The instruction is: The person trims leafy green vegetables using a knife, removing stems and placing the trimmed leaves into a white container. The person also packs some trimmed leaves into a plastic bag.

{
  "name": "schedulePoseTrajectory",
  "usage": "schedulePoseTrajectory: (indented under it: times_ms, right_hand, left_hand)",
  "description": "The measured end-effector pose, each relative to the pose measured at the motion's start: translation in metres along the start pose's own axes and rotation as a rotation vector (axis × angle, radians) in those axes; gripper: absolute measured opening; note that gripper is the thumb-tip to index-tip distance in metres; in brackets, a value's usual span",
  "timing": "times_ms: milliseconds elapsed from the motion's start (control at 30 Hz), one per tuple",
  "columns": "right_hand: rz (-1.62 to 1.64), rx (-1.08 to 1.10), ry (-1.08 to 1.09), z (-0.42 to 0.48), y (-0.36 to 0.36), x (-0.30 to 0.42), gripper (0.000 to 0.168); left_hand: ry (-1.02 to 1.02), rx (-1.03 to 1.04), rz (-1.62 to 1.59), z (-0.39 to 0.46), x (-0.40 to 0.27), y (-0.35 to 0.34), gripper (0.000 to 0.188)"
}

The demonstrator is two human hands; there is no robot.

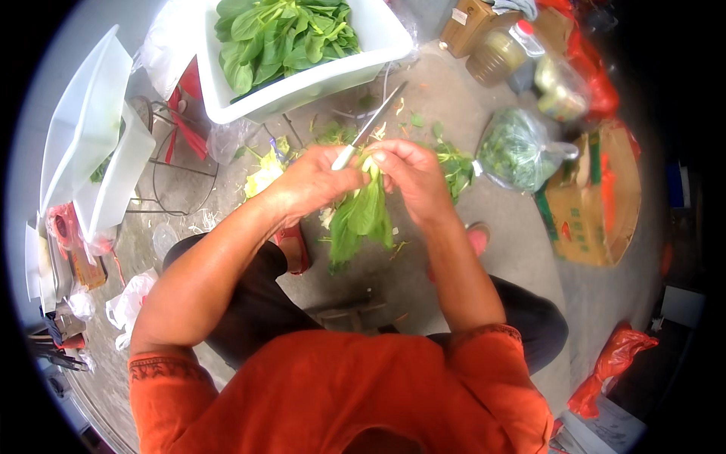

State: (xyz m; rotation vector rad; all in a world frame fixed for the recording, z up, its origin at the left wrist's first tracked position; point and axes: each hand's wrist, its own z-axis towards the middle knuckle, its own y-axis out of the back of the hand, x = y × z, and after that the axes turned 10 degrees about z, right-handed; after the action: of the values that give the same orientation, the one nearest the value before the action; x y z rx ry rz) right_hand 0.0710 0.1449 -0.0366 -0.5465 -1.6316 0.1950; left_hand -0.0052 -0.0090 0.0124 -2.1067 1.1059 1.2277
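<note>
Between my knees, my left hand (pixel 317 176) grips a knife by its pale handle (pixel 343 158). The narrow knife blade (pixel 379 114) points up and to the right, away from me. My right hand (pixel 413 177) pinches the stem end of a leafy green vegetable (pixel 366 215), whose leaves hang down towards me. My left thumb lies against the stems too. Beyond my hands stands a white plastic tub (pixel 306 85) with a pile of similar green leaves (pixel 283 42) in it.
Leaf scraps (pixel 264 176) litter the floor around my feet. On the right are a tied plastic bag of greens (pixel 519 150), a cardboard box (pixel 590 198) and a capped jug (pixel 493 54). White plastic bins (pixel 85 125) and a metal-framed stool (pixel 181 164) stand left.
</note>
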Motion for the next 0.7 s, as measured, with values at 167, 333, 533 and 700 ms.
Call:
schedulePoseTrajectory:
  times_ms: [167, 333, 533, 700]
  right_hand:
    - [-0.172, 0.069, 0.093, 0.001, 0.007, -0.001, 0.015]
    - [-0.658, 0.220, 0.295, 0.003, 0.017, 0.001, 0.015]
    - [-0.226, -0.185, 0.022, 0.009, 0.043, -0.007, 0.018]
    - [0.315, 0.154, -0.090, 0.008, 0.028, -0.006, 0.027]
  left_hand:
    - [0.040, 0.013, 0.077, 0.003, 0.008, 0.009, 0.012]
    - [0.051, 0.053, 0.204, 0.002, 0.011, 0.021, 0.013]
    - [0.043, -0.037, 0.259, 0.001, 0.013, 0.030, 0.015]
    - [-0.017, -0.095, 0.131, 0.003, 0.014, 0.015, 0.017]
